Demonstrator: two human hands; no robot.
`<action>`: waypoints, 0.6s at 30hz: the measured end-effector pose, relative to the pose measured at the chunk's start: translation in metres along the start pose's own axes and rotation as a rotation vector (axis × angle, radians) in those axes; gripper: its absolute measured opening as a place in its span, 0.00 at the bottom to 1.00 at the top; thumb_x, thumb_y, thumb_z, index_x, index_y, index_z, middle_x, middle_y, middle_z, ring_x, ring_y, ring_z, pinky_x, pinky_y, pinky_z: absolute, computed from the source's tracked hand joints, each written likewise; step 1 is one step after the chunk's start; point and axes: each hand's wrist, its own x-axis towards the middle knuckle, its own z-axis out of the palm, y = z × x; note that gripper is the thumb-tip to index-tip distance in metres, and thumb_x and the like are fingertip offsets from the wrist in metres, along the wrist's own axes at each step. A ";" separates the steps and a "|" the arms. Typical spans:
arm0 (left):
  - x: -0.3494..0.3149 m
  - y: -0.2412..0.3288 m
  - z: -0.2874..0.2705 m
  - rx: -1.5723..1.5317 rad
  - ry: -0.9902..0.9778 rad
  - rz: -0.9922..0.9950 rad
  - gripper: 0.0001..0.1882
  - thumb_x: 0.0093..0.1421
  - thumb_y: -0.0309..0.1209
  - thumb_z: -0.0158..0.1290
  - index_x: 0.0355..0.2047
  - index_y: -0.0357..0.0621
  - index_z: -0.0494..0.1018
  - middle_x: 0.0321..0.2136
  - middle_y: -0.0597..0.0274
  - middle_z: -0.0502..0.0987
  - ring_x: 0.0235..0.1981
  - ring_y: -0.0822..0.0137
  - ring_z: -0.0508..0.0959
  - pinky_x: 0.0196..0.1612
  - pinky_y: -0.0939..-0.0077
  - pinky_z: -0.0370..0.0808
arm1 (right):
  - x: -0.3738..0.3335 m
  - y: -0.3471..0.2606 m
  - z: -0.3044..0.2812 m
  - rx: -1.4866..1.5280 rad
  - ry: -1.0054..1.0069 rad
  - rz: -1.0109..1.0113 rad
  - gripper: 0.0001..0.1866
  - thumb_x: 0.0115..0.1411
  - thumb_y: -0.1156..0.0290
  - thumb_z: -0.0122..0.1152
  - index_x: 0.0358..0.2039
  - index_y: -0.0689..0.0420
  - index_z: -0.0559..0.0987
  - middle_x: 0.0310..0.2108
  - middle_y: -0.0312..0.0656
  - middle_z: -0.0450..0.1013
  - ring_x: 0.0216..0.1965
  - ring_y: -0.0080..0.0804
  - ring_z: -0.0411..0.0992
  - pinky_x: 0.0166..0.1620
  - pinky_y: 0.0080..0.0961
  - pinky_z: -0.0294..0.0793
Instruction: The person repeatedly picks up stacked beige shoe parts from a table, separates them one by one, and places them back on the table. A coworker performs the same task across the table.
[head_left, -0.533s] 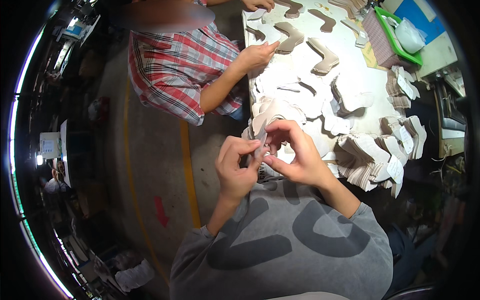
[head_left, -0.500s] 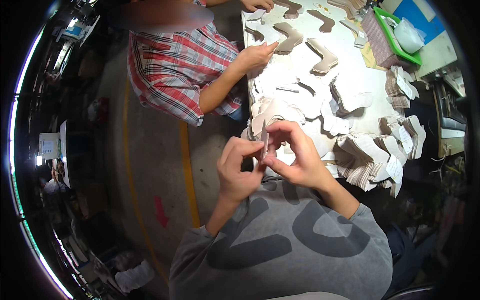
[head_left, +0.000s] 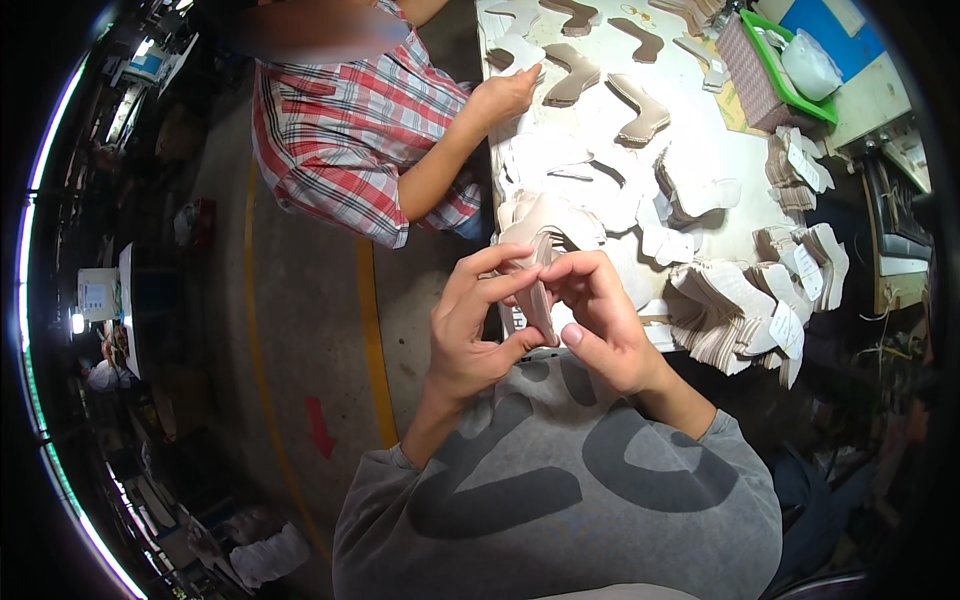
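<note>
My left hand (head_left: 468, 325) grips a small stack of thin beige cut pieces (head_left: 537, 308), held on edge just above the near end of the table. Its thumb presses the lower end while the fingers cover the upper part. My right hand (head_left: 612, 325) is at the stack's right side with curled fingers against it; its thumb stands slightly off. Just beyond my hands lies a loose heap of pale curved pieces (head_left: 560, 220). Whether the pieces are leather or fabric, I cannot tell.
A white table (head_left: 715, 150) carries several stacks of boot-shaped pieces (head_left: 638, 110). Tagged stacks (head_left: 735, 310) hang over its right edge. At far right stands a green-rimmed basket (head_left: 755, 75) with a plastic bag. Across the left edge, a co-worker in a plaid shirt (head_left: 340, 130) reaches over the table.
The beige stack has tilted, showing more of its layered edges. My right thumb has come away from it, and my left fingers have spread higher along it. The co-worker's hand has shifted slightly.
</note>
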 end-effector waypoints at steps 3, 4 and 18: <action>0.001 0.000 -0.002 0.011 -0.021 0.014 0.29 0.48 0.34 0.75 0.51 0.40 0.80 0.51 0.54 0.82 0.48 0.56 0.80 0.50 0.66 0.78 | -0.003 -0.004 0.006 0.152 0.035 0.091 0.19 0.70 0.73 0.54 0.57 0.62 0.62 0.51 0.44 0.66 0.51 0.29 0.66 0.59 0.32 0.66; 0.000 0.000 -0.002 0.032 -0.021 0.045 0.29 0.48 0.35 0.75 0.50 0.40 0.80 0.49 0.55 0.83 0.48 0.56 0.80 0.50 0.65 0.78 | -0.004 -0.005 0.008 0.187 0.072 0.082 0.16 0.70 0.74 0.55 0.55 0.61 0.64 0.48 0.42 0.67 0.47 0.26 0.67 0.55 0.30 0.69; -0.005 0.006 0.009 0.031 0.064 0.187 0.26 0.46 0.32 0.74 0.48 0.43 0.83 0.48 0.57 0.85 0.42 0.58 0.79 0.47 0.69 0.77 | -0.002 -0.018 0.001 -0.176 -0.095 -0.047 0.10 0.74 0.67 0.50 0.37 0.58 0.71 0.36 0.40 0.66 0.37 0.30 0.65 0.45 0.26 0.66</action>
